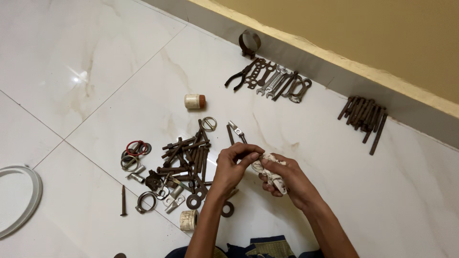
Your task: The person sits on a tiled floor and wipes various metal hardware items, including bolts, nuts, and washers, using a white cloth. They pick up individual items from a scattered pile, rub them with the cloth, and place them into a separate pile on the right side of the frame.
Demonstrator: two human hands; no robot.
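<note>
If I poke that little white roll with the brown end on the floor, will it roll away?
Probably yes: the small white cylinder lies on its side on smooth, glossy floor tile, with nothing touching it. It looks short and stubby, so it would likely roll easily, perhaps curving. It seems light for its size.

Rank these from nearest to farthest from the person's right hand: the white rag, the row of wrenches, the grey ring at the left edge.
1. White rag, held in the right hand.
2. Row of wrenches, up by the wall.
3. Grey ring, far left.

I see glossy white marble-veined floor tiles (95, 57), thin grout lines, grey skirting (334, 81), ochre wall (358, 28), overhead light glare.
</note>
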